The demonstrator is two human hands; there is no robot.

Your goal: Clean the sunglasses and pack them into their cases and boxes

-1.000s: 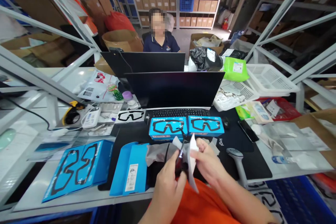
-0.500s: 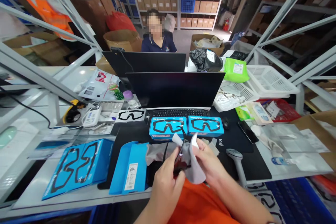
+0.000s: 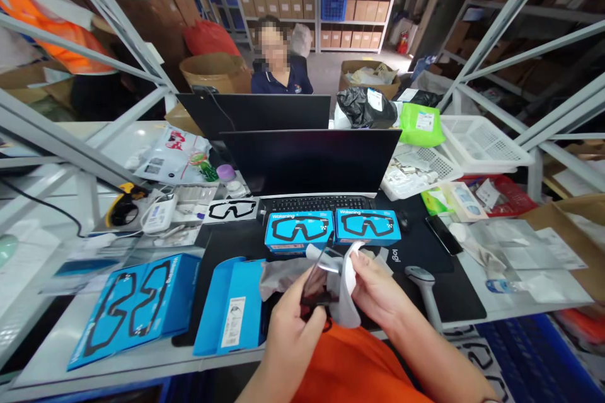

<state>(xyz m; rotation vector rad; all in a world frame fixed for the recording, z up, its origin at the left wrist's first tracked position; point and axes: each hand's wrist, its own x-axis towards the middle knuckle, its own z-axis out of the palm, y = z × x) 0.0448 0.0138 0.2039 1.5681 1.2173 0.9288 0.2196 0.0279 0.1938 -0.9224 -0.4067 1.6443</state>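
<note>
My left hand (image 3: 297,321) is closed on a pair of dark-lensed glasses (image 3: 317,283), held above the table's front edge. A grey-white cloth (image 3: 347,302) is pinched in my right hand (image 3: 375,283) and lies against the right side of the glasses. Part of the lens is hidden behind fingers and cloth. Just beyond my hands lies a grey fabric pouch (image 3: 281,277) on the black mat. Left of the pouch is an opened blue box (image 3: 222,305) with a white label. Two blue glasses boxes, a left one (image 3: 299,231) and a right one (image 3: 367,227), stand before the keyboard.
A large blue box (image 3: 135,305) lies at the left. The barcode scanner (image 3: 423,289) and a phone (image 3: 444,236) are at the right. Behind the keyboard (image 3: 316,203) stands a monitor (image 3: 312,162). A person (image 3: 281,79) sits beyond it; another in an orange vest (image 3: 51,19) is far left.
My left hand has turned the glasses, so the lens now faces differently against the cloth. The camera view has shifted slightly, and the person in the orange vest has moved left.
</note>
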